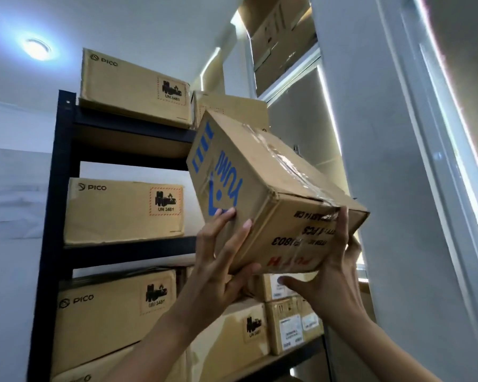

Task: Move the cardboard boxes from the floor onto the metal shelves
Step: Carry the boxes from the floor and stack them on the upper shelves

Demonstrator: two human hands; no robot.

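A taped cardboard box [260,183] with blue print is held up, tilted and upside down, in front of the dark metal shelving unit [60,172]. My left hand [218,260] holds its lower left corner, fingers on the printed side and thumb under the bottom edge. My right hand [331,274] holds the near right end, fingers up over the taped face and thumb beneath. The box is level with the gap between the top and second shelves.
PICO boxes sit on the top shelf [134,89], the second shelf [124,210] and the third [113,307]. Smaller labelled boxes [290,326] fill the lower right. Another box [229,108] stands at the top right. A white wall panel [384,188] rises close on the right.
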